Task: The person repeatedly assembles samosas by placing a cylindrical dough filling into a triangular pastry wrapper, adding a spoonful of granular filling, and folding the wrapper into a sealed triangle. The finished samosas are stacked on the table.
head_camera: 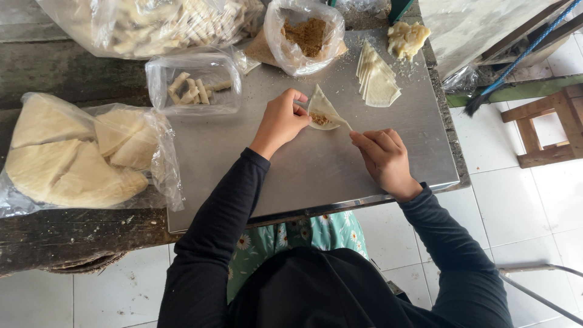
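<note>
Wrapper (pixel 322 104) half-folded over brown filling (pixel 319 119); left hand (pixel 280 119) pinches its edge, right hand (pixel 384 157) grips its corner, seemingly. Few rolls (pixel 194 88) finished in bag; cut stack (pixel 378 79) awaits.

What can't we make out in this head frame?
- Left hand: fingertips curl behind the pastry wrapper, so the grip is hidden.
- Brown filling: too small to identify.
- Big bag of finished rolls: cut off by the top edge.
- Bag of wrapper stacks: cut off by the left edge, blurred by plastic.
</note>
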